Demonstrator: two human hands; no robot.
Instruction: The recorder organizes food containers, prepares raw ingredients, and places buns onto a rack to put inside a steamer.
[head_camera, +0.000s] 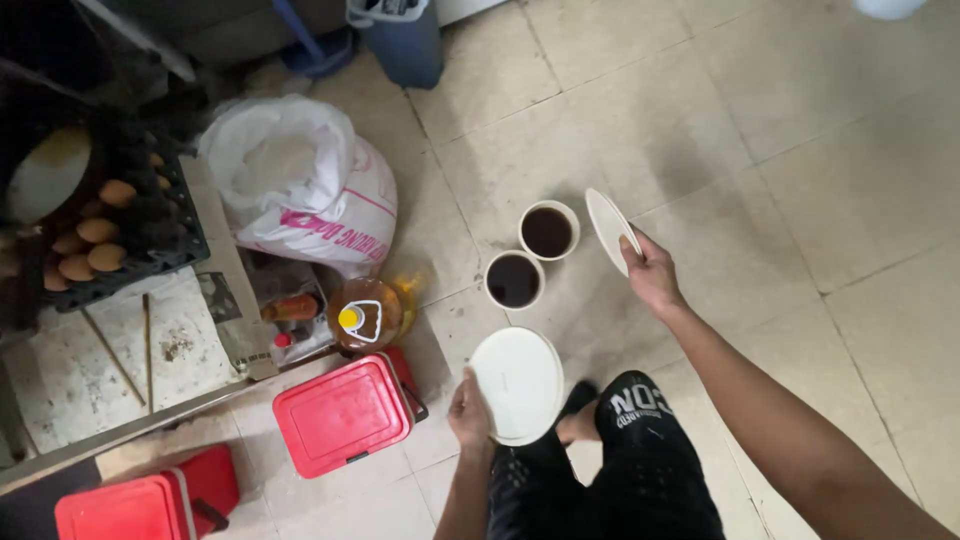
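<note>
Nearest the camera, the left hand (470, 410) grips a large round white plastic lid (518, 384) by its edge, fingers (468, 385) curled shut on the rim, the lid held flat above the person's dark trousers (640, 470). Further out, the right hand (652, 272) pinches a smaller round white lid (610, 228), tilted on edge, its fingers closed on the lower rim. Just beyond, on the tiled floor (800, 150), stand two open round white tubs of dark liquid (530, 256), touching one another and uncovered. A stray knock from either lid could tip them and spill the liquid. Left of them sit a clear bottle of amber oil (365, 315) and a red plastic box (342, 414); farther away lie a white sack (300, 180) and a dark tray of brown eggs (110, 225).
</note>
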